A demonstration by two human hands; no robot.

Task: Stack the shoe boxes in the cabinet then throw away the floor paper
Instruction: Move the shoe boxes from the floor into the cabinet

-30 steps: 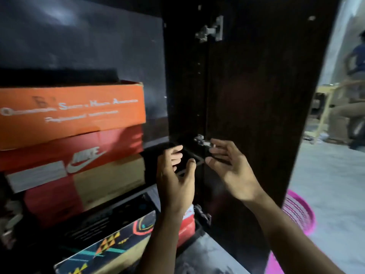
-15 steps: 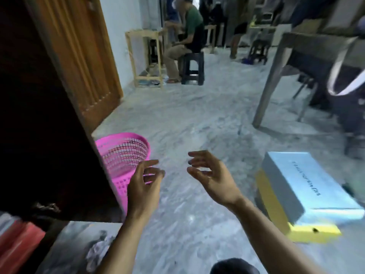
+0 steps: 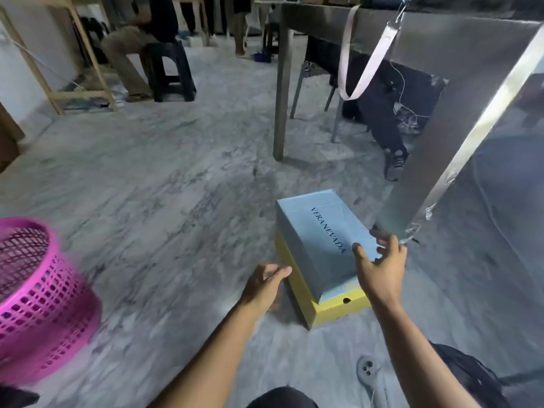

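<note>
On grey marbled floor (image 3: 164, 184), blue box (image 3: 318, 240) atop yellow box (image 3: 332, 312), pink basket (image 3: 38, 293) left

We see a light-blue shoe box (image 3: 318, 240), lid closed, "VERANEVADA" printed on top, stacked on a yellow shoe box (image 3: 335, 310), both on the floor beside the grey panel (image 3: 459, 119).

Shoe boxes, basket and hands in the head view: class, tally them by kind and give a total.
Shoe boxes: 2, a blue box lying on a yellow box
Baskets: 1, the pink basket on the floor
Hands: 2, the left hand and the right hand, both reaching toward the boxes
Total: 5
</note>
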